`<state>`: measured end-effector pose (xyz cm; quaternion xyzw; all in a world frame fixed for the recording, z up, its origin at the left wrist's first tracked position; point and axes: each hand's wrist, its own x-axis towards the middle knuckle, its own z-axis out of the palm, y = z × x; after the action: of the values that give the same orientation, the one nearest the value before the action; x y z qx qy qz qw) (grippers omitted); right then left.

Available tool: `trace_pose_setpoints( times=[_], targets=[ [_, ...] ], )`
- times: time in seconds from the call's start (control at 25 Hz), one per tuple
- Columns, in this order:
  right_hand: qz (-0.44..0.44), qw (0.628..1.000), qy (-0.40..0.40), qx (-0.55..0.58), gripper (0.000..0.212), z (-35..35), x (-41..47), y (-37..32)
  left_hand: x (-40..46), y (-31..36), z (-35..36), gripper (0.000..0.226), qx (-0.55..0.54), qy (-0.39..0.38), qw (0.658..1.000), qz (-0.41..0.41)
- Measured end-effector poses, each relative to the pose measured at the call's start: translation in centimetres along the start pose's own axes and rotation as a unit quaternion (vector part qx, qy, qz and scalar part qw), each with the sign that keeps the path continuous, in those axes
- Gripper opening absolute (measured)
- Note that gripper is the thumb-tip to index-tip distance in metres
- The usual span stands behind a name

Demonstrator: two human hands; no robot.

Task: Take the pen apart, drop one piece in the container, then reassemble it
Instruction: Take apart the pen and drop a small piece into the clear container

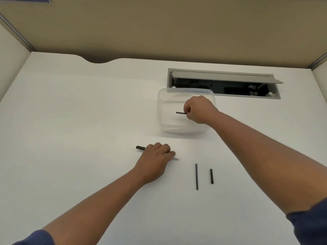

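A clear plastic container (162, 127) stands on the white desk. My right hand (199, 109) hovers over it, pinching a short black pen piece (180, 113) that points left above the container's inside. My left hand (156, 157) rests on the desk nearer to me, closed over the pen body (140, 148); its black end sticks out to the left and a pale tip shows to the right of the fingers. Two more pen pieces lie loose on the desk to the right: a long thin black rod (196, 176) and a shorter black piece (211, 176).
An open grey cable hatch (223, 84) is set into the desk just behind the container. Beige partition walls (159, 29) close off the back and sides. A curved cutout (99, 61) notches the desk's far edge at the left.
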<state>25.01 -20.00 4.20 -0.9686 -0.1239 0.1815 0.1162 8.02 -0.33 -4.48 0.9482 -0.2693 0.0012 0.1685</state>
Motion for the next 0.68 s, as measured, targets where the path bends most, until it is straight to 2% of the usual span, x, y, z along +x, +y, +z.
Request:
trace_pose_setpoints(
  times=[0.08,0.28,0.68],
  targets=[
    [0.000,0.999,-0.031,-0.015,0.024,0.8,0.9,-0.3,0.3,-0.2,0.1,0.034,-0.003,0.000,1.000,-0.005],
    [-0.003,0.998,-0.051,-0.032,0.024,2.4,2.0,-0.4,0.4,-0.5,0.2,0.037,-0.015,0.003,1.000,0.000],
    [-0.011,0.998,-0.048,-0.039,0.024,2.9,2.8,0.3,0.6,-0.8,0.4,0.037,-0.021,0.008,1.000,0.001]
  ],
)
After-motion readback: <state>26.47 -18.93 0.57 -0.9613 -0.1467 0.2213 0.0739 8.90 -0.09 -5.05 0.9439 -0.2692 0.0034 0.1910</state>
